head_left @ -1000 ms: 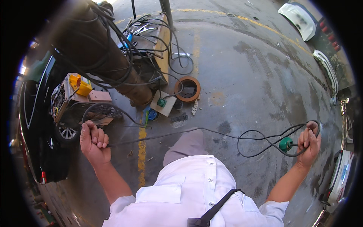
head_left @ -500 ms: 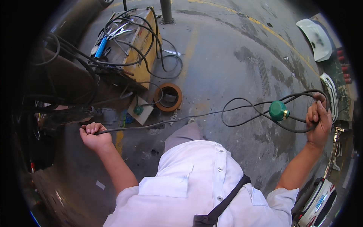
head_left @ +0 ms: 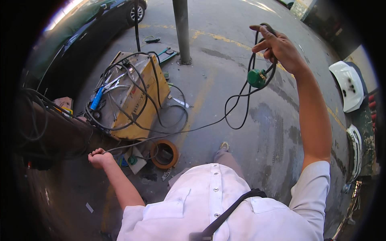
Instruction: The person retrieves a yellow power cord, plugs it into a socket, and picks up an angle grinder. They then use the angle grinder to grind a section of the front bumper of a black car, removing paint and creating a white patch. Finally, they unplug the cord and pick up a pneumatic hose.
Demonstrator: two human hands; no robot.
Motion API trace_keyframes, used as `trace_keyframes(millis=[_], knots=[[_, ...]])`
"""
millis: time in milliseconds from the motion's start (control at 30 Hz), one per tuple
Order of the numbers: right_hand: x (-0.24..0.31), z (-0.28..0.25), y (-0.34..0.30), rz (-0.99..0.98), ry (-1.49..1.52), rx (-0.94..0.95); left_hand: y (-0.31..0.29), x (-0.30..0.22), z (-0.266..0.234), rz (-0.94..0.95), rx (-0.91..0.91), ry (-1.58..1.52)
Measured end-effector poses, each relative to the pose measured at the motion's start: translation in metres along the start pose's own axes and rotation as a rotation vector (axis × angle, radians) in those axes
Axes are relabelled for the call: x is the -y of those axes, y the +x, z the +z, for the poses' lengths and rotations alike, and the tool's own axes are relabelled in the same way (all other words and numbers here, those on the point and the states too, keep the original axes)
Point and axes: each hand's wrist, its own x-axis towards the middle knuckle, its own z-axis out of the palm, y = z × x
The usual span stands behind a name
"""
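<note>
A long black cable stretches between my two hands. My left hand, low at the left near the yellow box, is closed around one part of it. My right hand is raised at the upper right with loops of the cable caught in it, thumb and index finger partly extended. Just below that hand, a green round plug-like fitting with a brass-coloured end hangs among the loops. The loops dangle clear of the floor.
At the left stands a yellow box topped with cables, pliers and a blue-handled tool. An orange-brown ring lies by its base. A grey post rises behind, a dark car is parked far left, and white car panels are at right.
My right hand has risen and moved inward and away from me, lifting the cable loops and green fitting. My left hand keeps its hold on the cable. The view has tilted up.
</note>
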Motion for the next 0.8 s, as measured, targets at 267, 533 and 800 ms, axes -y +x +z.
trace_keyframes(millis=[267, 533, 800], knots=[[-0.021, -0.045, 0.275, -0.362, -0.314, -0.131, -0.042, 0.08, -0.052, 0.004, -0.379, 0.847], [-0.01, 0.0, 0.428, 0.073, 1.093, 0.181, -0.226, 0.195, 0.082, 0.187, 0.327, 0.611], [-0.06, 0.102, 0.503, 0.314, 1.523, 0.439, -0.39, 0.375, 0.391, -0.807, 1.003, -0.181]])
